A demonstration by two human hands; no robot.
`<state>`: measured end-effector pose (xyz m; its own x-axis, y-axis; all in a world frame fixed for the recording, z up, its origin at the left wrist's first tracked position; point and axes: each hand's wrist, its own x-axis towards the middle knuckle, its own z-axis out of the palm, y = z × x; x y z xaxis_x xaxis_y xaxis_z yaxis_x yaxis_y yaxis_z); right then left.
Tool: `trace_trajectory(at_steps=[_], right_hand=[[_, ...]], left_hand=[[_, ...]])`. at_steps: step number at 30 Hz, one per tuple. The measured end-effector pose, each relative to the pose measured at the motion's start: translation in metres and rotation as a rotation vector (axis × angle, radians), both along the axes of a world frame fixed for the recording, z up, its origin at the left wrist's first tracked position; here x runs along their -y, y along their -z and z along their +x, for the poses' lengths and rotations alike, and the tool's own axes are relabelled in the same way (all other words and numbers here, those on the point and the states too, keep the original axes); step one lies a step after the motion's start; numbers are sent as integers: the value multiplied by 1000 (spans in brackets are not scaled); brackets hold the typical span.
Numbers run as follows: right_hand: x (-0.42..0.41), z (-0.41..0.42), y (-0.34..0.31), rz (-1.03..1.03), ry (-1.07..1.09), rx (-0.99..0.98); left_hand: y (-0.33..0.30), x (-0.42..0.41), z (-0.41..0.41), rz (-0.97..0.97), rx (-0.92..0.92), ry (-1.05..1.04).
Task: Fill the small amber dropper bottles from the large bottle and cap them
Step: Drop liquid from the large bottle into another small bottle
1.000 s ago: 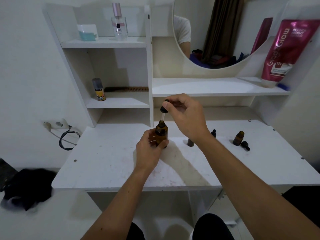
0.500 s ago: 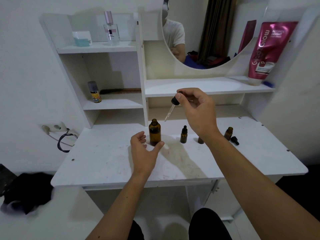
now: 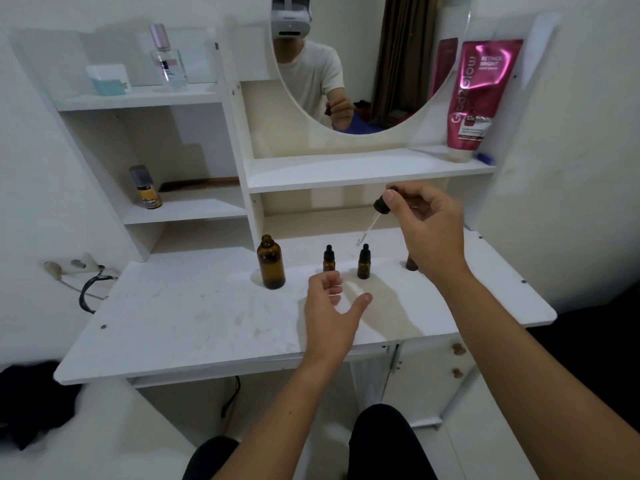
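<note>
The large amber bottle point(image 3: 271, 263) stands uncapped on the white desk point(image 3: 194, 317), left of centre. Two small amber dropper bottles with black caps stand to its right, one point(image 3: 328, 259) just behind my left hand, the other point(image 3: 364, 262) further right. My right hand point(image 3: 427, 223) pinches the black bulb of a glass dropper point(image 3: 375, 216), its tip slanting down above the second small bottle. Another small bottle point(image 3: 411, 264) is mostly hidden behind my right wrist. My left hand point(image 3: 330, 308) hovers over the desk with fingers relaxed, holding nothing.
White shelves rise behind the desk with a small yellow-labelled can point(image 3: 145, 188), a perfume bottle point(image 3: 168, 60), a pale box point(image 3: 107, 79) and a pink tube point(image 3: 479, 95). A round mirror point(image 3: 363, 64) sits above. A wall socket with a black cable point(image 3: 86, 282) is at left.
My left hand let go of the large bottle and moved right. My right hand lifted the dropper out of it and carried it right, over the small bottles. The camera tilted up.
</note>
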<state>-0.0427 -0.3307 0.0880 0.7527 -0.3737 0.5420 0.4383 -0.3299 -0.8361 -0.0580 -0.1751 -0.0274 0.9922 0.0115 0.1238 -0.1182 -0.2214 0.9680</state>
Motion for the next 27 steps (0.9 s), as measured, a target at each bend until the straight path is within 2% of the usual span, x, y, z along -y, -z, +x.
trace_trajectory(at_steps=[13,27], right_hand=[[56,-1,5,1,141,-49],[84,17,30,-54,168,-93]], left_hand=[[2,73,25,10,-17,269],[11,109,81,50,50,229]])
